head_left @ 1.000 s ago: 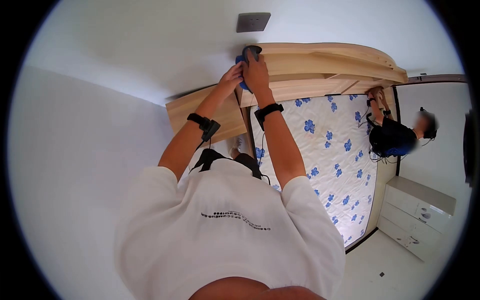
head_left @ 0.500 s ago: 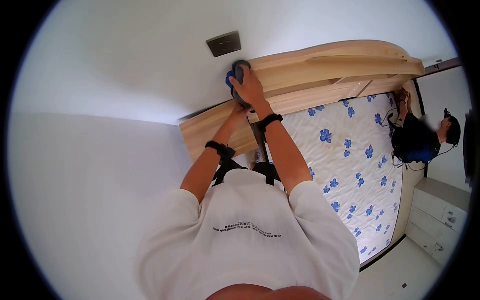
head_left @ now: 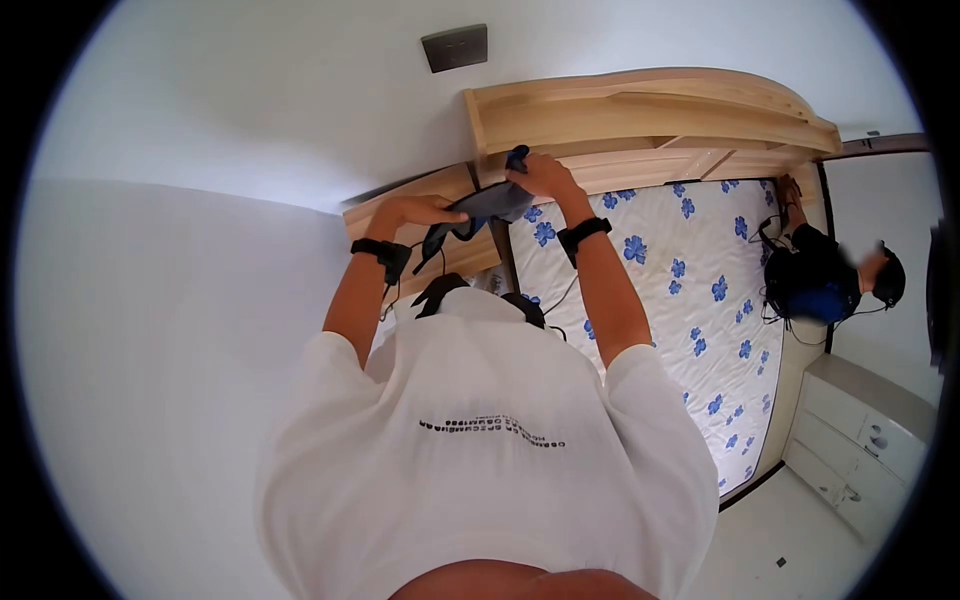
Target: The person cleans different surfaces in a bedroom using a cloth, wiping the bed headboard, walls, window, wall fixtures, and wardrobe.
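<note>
The bed is lying right of the nightstand. Both arms are reaching forward, holding the cloth near the headboard's left end. The right hand is gripping it, fingers curled; the left hand is touching it, fingers extended.

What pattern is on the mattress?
Blue flowers on white; the mattress shows best in the head view.
</note>
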Motion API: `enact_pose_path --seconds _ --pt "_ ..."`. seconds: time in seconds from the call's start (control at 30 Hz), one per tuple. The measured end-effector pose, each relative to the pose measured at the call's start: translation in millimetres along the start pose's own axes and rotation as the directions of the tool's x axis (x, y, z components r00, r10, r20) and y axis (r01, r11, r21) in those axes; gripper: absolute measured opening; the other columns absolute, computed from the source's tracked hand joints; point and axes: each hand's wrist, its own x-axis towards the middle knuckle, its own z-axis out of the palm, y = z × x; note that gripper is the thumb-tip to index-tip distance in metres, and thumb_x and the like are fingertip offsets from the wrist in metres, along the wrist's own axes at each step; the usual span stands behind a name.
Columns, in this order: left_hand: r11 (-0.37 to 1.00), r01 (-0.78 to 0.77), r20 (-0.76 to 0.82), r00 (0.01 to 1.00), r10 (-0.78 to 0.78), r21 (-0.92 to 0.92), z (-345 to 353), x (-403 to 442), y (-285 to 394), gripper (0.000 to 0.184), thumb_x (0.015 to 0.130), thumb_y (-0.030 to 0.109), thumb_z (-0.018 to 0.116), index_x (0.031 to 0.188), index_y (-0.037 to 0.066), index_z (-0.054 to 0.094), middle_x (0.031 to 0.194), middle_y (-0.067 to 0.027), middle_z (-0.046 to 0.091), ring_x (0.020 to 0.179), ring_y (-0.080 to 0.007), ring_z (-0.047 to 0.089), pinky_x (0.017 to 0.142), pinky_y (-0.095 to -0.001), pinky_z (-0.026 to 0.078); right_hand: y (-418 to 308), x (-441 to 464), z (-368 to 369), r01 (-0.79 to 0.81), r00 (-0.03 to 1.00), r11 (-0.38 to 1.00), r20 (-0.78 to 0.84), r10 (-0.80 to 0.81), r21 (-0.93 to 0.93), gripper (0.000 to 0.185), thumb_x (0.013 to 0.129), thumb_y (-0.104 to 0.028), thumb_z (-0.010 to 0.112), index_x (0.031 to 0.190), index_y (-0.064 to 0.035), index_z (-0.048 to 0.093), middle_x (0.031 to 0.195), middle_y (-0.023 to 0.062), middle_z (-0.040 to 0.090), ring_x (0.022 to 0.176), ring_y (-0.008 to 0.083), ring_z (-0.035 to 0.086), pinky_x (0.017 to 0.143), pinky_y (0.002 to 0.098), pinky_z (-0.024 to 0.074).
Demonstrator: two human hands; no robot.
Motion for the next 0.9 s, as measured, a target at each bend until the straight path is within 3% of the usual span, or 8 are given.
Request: enact_pose_path --seconds 0.07,0.27,0.37,0.5,0.67,0.73,0.8,0.9 --pt "0.999 0.016 -0.094 0.995 -0.013 0.029 -4 -13 -4 0.082 0.093 0.069 0.044 0.139 0.001 0.051 0.141 -0.0178 0.053 0.133 -0.0285 0.046 0.111 -0.0365 0.032 -3 0 -11 -0.048 0.993 0.973 0.117 0.022 0.224 0.055 0.090 -0.049 0.061 0.081 0.0056 0.064 0.072 0.0217 0.067 0.062 0.0338 0.069 0.066 0.0424 0.0546" --pt "0.985 -0.017 -0.445 0.891 0.092 0.170 -27 -11 -24 0.078 0.098 0.065 0.036 0.137 -0.001 0.052 0.137 -0.0247 0.054 0.131 -0.0333 0.047 0.110 -0.0389 0.034 -46 -11 -49 -0.173 0.976 0.916 -0.064 0.209 0.361 0.055 0.096 -0.049 0.053 0.093 0.0041 0.064 0.068 0.0193 0.066 0.055 0.0310 0.068 0.061 0.0399 0.0557" --pt "0.935 -0.352 -0.690 0.686 0.230 -0.038 -39 -25 1 0.057 0.096 0.052 0.058 0.110 -0.002 0.066 0.093 -0.0161 0.070 0.087 -0.0230 0.065 0.078 -0.0325 0.050 -56 -3 -51 -0.002 0.896 0.812 -0.359 0.260 0.584 0.047 0.097 -0.042 0.056 0.094 0.0043 0.062 0.071 0.0214 0.066 0.054 0.0327 0.067 0.055 0.0378 0.0555" --pt "0.862 -0.489 -0.756 0.613 0.229 -0.136 -53 -28 13 0.059 0.090 0.057 0.063 0.076 0.000 0.066 0.059 -0.0017 0.052 0.061 -0.0152 0.051 0.059 -0.0324 0.042 -77 13 -63 0.351 0.801 0.553 -0.548 0.240 0.756 0.042 0.094 -0.033 0.063 0.105 0.0059 0.054 0.094 0.0277 0.065 0.075 0.0397 0.069 0.063 0.0423 0.0568" --pt "0.976 -0.173 -0.722 0.692 0.025 -0.132 -56 27 -42 0.048 0.087 0.049 0.070 0.095 0.001 0.066 0.075 -0.0106 0.064 0.074 -0.0247 0.062 0.069 -0.0361 0.048 -70 46 3 0.200 0.849 0.974 -0.514 -0.117 0.108 0.049 0.083 -0.021 0.069 0.119 0.0039 0.048 0.108 0.0296 0.058 0.104 0.0488 0.056 0.091 0.0511 0.0482" --pt "0.962 0.036 -0.956 0.124 0.265 0.272 -38 84 -87 0.056 0.087 0.045 0.069 0.123 0.004 0.055 0.114 -0.0193 0.063 0.106 -0.0323 0.061 0.087 -0.0382 0.049 -80 39 26 0.164 0.838 0.985 -0.533 -0.112 0.050 0.051 0.083 -0.023 0.070 0.119 0.0033 0.046 0.104 0.0312 0.059 0.103 0.0490 0.056 0.087 0.0502 0.0500" --pt "0.985 -0.033 -0.945 0.279 0.170 0.167 -26 85 -60 0.067 0.086 0.032 0.071 0.140 0.006 0.040 0.140 -0.0225 0.046 0.128 -0.0376 0.048 0.102 -0.0434 0.043 -86 33 34 0.095 0.816 0.994 -0.576 -0.050 0.049 0.053 0.081 -0.021 0.071 0.119 0.0036 0.045 0.107 0.0336 0.057 0.100 0.0495 0.058 0.084 0.0509 0.0506" --pt "0.528 -0.786 -0.727 0.562 0.394 -0.321 -1 103 -47 0.076 0.082 0.006 0.069 0.147 0.003 0.031 0.141 -0.0263 0.045 0.130 -0.0397 0.047 0.107 -0.0446 0.040 -88 36 39 -0.015 0.801 0.981 -0.585 0.127 0.193 0.052 0.081 -0.021 0.071 0.119 0.0032 0.046 0.103 0.0319 0.060 0.095 0.0493 0.060 0.083 0.0516 0.0515"
